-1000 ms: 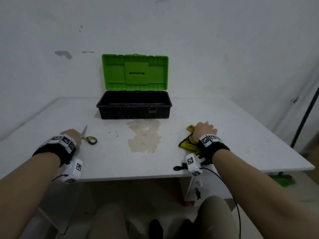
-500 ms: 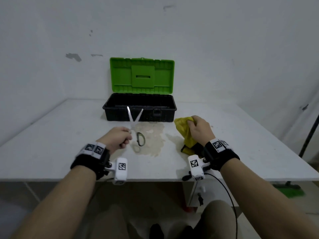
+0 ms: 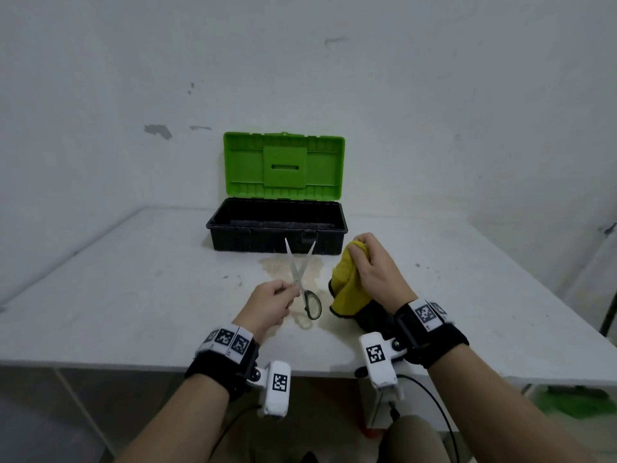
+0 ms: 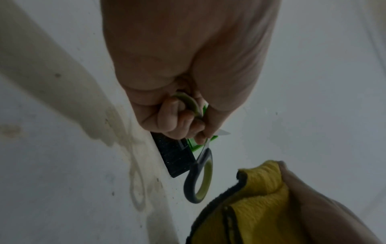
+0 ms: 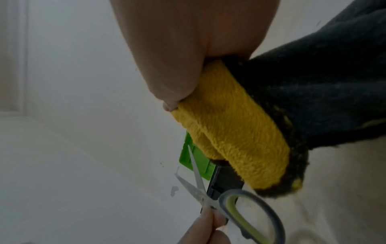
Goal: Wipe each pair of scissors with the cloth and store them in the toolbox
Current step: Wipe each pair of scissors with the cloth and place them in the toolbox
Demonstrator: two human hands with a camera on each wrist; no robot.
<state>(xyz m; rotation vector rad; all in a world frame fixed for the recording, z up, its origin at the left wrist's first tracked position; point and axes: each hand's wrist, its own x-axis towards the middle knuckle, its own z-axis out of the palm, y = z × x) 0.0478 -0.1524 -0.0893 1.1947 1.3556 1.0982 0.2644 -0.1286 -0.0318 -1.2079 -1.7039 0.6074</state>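
My left hand grips one handle loop of a pair of scissors and holds them above the table, blades spread apart and pointing toward the toolbox. The other grey-green loop hangs free below the fingers. Just to the right, my right hand holds a bunched yellow cloth with a dark edge, a small gap from the scissors. In the right wrist view the cloth fills the palm. The black toolbox stands open with its green lid upright; its inside looks dark.
The white table has a brownish stain in front of the toolbox. A white wall stands close behind the box. The table's front edge runs just below my wrists, and a dark pole stands at the far right.
A second ago both hands lay on the table at left and right. My left hand picked up the scissors and brought them to the middle; my right hand lifted the cloth toward them.
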